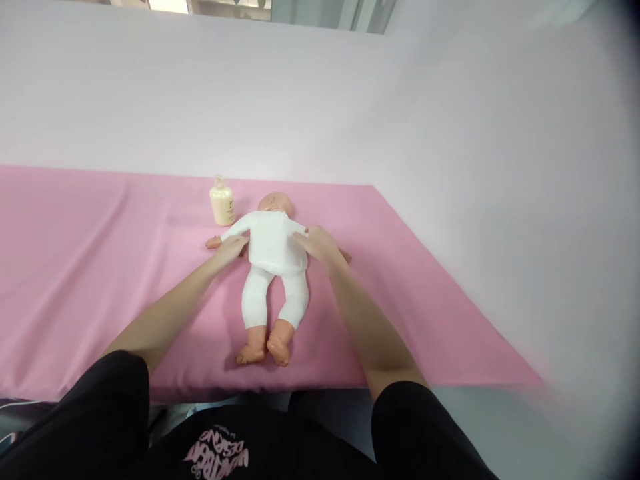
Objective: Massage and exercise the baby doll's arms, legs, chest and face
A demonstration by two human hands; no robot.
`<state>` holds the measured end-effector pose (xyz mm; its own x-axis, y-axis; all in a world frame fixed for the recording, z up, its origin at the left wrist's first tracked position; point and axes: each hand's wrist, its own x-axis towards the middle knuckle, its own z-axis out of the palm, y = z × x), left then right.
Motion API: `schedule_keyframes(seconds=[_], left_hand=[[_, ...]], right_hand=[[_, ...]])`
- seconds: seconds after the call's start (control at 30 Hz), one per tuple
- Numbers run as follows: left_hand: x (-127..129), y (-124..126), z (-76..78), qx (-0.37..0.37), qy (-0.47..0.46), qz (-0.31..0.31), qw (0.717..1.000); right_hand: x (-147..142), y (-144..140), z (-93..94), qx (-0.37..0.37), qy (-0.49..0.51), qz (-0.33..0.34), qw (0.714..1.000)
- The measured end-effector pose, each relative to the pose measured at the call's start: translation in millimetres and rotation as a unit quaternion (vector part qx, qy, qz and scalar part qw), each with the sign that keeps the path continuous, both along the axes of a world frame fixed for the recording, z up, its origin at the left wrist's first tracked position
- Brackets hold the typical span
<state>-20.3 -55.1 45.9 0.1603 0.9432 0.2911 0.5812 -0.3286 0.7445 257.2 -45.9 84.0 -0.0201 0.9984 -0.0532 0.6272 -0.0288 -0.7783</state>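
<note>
Left grip: the left hand [231,249] lies palm down with loose, nearly flat fingers on the doll's [273,263] outstretched arm, beside the white top; it rests there and closes on nothing.
Right grip: the right hand [317,244] lies flat against the other side of the doll's chest, at the shoulder and sleeve, fingers spread and not curled around anything.
Doll: lies face up on the pink sheet [90,267], head away from the person, feet toward the near edge, legs together, arms out to the sides.
Clothing: white long-sleeved top and white leggings; feet and hands bare.
Bottle: a small cream-coloured bottle [223,203] stands upright just beside the doll's head, on the left hand's side, apart from both hands.
Surface: the sheet covers a tabletop against a pale wall [450,100].
Person: black sleeves [115,407], bare forearms.
</note>
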Motion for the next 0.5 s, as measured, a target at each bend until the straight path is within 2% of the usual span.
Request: schedule_keyframes(seconds=[0.07,0.1,0.17,0.23,0.3,0.37,0.5], left_hand=[[0.3,1.2,12.8,-0.006,-0.019,0.026,0.999],[4.1,1.3,20.2,0.03,-0.019,0.039,0.999],[16.5,1.3,31.8,0.113,0.01,0.031,0.993],[31.0,2.2,33.6,0.148,0.055,-0.004,0.987],[43.2,4.5,24.5,0.111,0.113,-0.023,0.987],[51.1,7.7,9.0,0.02,0.173,-0.011,0.985],[54.0,11.0,-15.1,-0.064,0.212,-0.005,0.975]], right_hand=[[-17.4,-12.1,5.6,0.09,-0.07,0.036,0.993],[-25.9,-16.7,5.5,0.114,-0.096,0.059,0.987],[-39.6,-21.6,-0.2,0.101,-0.144,0.092,0.98],[-46.5,-20.6,-10.0,0.05,-0.16,0.111,0.98],[-47.2,-15.6,-19.7,0.02,-0.156,0.135,0.978],[-44.6,-9.9,-26.4,0.019,-0.16,0.156,0.975],[-41.9,-5.2,-30.9,0.036,-0.201,0.17,0.964]])
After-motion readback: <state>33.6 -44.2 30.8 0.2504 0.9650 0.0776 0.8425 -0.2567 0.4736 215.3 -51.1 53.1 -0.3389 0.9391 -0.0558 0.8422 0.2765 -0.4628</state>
